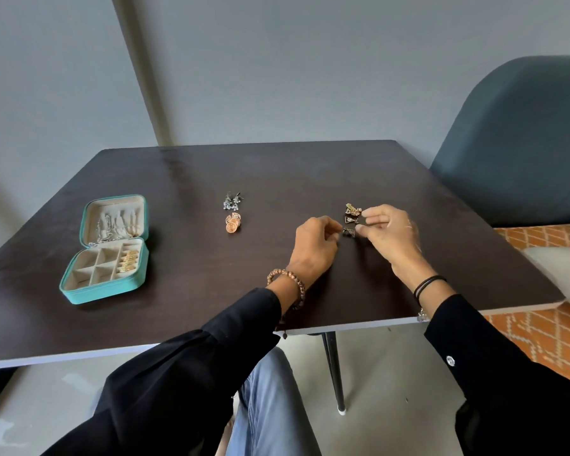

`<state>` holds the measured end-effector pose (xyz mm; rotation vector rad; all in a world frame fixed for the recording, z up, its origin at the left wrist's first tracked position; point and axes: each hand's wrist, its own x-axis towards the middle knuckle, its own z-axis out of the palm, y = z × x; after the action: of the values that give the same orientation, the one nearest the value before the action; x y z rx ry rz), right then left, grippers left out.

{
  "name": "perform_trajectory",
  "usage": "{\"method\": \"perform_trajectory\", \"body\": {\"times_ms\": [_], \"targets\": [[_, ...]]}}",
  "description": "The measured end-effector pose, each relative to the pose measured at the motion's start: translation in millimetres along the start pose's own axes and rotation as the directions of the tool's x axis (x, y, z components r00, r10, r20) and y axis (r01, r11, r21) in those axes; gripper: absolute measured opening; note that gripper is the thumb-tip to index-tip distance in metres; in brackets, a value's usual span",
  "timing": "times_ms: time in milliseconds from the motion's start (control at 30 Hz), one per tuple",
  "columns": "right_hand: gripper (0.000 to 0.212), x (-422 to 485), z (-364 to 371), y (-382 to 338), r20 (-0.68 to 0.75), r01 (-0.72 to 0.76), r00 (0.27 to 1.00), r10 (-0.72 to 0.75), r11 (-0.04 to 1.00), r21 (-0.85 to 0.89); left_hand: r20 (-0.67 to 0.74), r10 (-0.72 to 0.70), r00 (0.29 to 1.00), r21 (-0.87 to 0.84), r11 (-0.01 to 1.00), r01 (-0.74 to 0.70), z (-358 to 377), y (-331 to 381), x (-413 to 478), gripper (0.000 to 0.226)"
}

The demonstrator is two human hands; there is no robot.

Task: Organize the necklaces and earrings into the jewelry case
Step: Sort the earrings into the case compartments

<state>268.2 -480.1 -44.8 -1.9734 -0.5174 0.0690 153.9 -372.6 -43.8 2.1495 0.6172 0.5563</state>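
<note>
- Dark brown table, pale edge along the near side.
- Thin black table leg, white tip, stands on the floor, pale grey.
- Blue-grey padded chair at the far right corner.
- Orange patterned rug, right.
- Pale cushion at the right edge.
- Grey wall behind.

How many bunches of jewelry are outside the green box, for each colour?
Silver bunch: 1
Copper-orange bunch: 1
Gold bunch: 1
Dark bunch: 1
Total: 4
</note>
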Motion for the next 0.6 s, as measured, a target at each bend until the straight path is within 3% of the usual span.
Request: {"method": "perform_trajectory", "body": {"times_ms": [100, 233, 367, 600], "targets": [[0.028, 6.7, 1.6, 8.8, -0.011, 0.045, 0.999, -0.046, 0.998, -0.047, -0.035, -0.019, 0.999, -0.011, 1.000, 0.019, 12.4, -1.0, 10.5, 0.018], [0.019, 13.3, 7.5, 13.8, -0.038, 0.129, 0.990, -0.135, 0.984, -0.124, -0.033, -0.038, 0.999, 0.006, 0.999, 0.038, 17.9, 0.3, 19.3, 0.033], [0.009, 13.7, 11.3, 17.4, -0.070, 0.193, 0.976, -0.207, 0.967, -0.166, -0.028, -0.033, 0.999, -0.011, 0.999, 0.033, 16.0, -3.5, 21.9, 0.023], [0.011, 16.9, 14.9, 20.4, -0.050, 0.238, 0.966, -0.254, 0.949, -0.206, -0.061, -0.018, 0.998, 0.042, 0.999, 0.020, 20.8, -2.0, 20.3, 0.022]]}}
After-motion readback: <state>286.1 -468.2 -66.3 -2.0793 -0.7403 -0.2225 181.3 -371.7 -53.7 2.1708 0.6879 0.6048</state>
